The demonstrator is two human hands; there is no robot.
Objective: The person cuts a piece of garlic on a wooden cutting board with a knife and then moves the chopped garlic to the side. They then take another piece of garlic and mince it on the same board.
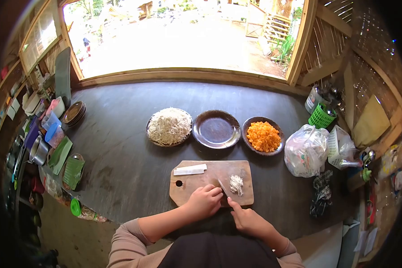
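Observation:
My right hand (249, 219) is closed round the handle of a knife (224, 188), whose blade points up and left over the wooden cutting board (243, 167). My left hand (204, 201) lies on the board just left of the blade, fingers curled together; what they press on is hidden. Thin white shreds (236, 185) form a small pile right of the knife. White strips (190, 169) lie at the board's upper left. Behind the board are a plate heaped with white shreds (169, 127), a bare dark plate (216, 129) and a plate with orange pieces (263, 136).
A plastic bag (306, 151), a green basket (321, 116) and a dark cloth (321, 193) are on the right. Stacked brown plates (74, 113), green leaves (73, 173) and a blue container (54, 135) stand at the left. A window opening is beyond the table (120, 107).

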